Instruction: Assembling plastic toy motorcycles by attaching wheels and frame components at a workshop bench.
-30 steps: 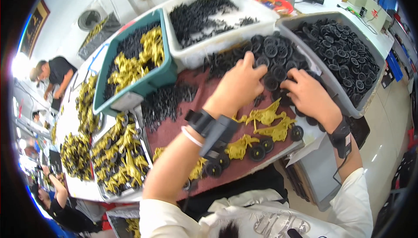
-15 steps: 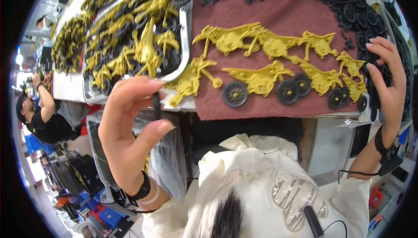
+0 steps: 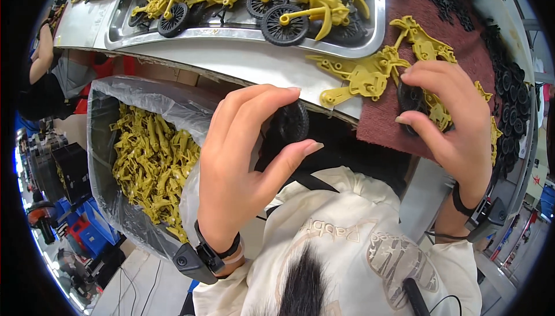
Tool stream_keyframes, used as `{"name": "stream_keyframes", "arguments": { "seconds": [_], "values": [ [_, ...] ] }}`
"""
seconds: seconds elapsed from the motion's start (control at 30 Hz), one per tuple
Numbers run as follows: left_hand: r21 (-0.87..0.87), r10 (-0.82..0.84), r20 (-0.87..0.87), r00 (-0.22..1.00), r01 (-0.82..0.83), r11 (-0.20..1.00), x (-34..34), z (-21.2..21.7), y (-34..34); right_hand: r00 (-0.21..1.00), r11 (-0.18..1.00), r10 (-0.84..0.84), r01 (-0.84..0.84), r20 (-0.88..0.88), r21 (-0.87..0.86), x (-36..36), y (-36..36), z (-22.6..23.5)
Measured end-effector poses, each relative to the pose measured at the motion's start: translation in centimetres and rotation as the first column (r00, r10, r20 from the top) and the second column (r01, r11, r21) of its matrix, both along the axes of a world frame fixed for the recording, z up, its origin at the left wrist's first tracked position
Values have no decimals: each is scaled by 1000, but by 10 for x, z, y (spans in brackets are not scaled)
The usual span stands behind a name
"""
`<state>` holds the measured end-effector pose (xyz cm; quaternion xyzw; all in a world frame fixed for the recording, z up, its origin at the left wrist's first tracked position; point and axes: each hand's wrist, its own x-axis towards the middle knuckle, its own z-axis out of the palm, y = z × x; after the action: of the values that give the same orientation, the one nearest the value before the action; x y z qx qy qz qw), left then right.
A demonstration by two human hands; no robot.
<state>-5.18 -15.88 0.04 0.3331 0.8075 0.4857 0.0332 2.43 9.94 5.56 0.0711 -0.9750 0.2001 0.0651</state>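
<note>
The left hand (image 3: 243, 165) pinches a small black wheel (image 3: 291, 122) between thumb and fingertips at the centre of the view, just below the table edge (image 3: 243, 67), while the right hand (image 3: 448, 122) at three o'clock closes its fingers around a second black wheel (image 3: 411, 97) over the maroon mat (image 3: 381, 125). A yellow toy motorcycle frame (image 3: 364, 76) lies on the mat between the hands toward one o'clock. A metal tray (image 3: 243, 32) of wheeled yellow motorcycles sits at twelve o'clock, a lined bin of yellow frames (image 3: 150, 160) at nine o'clock, and loose black wheels (image 3: 511, 96) at three o'clock.
</note>
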Motion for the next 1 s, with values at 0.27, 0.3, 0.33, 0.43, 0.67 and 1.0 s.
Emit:
{"name": "stream_keyframes", "arguments": {
  "seconds": [0.27,0.3,0.33,0.43,0.67,1.0],
  "values": [
    [-13,30,-155,987,-32,999,-6,-5,19,996,996,-92,92,0,21,4,-8,-5],
    [-2,29,-162,986,-30,1000,-4,-1,21,997,995,-80,81,-22,54,5,-10,0],
    [-17,50,-163,985,-53,998,-4,-2,26,996,995,-85,86,-18,50,5,-7,-2],
    [-53,57,-222,973,-70,996,-5,-3,36,997,994,-75,76,-5,73,3,-4,-6],
    [-150,72,-310,948,-123,981,-1,-7,43,997,997,-77,77,-2,9,2,-7,-10],
    [34,100,-392,915,-94,995,18,4,35,979,996,-74,80,-188,26,37,32,35]
  ]
}}
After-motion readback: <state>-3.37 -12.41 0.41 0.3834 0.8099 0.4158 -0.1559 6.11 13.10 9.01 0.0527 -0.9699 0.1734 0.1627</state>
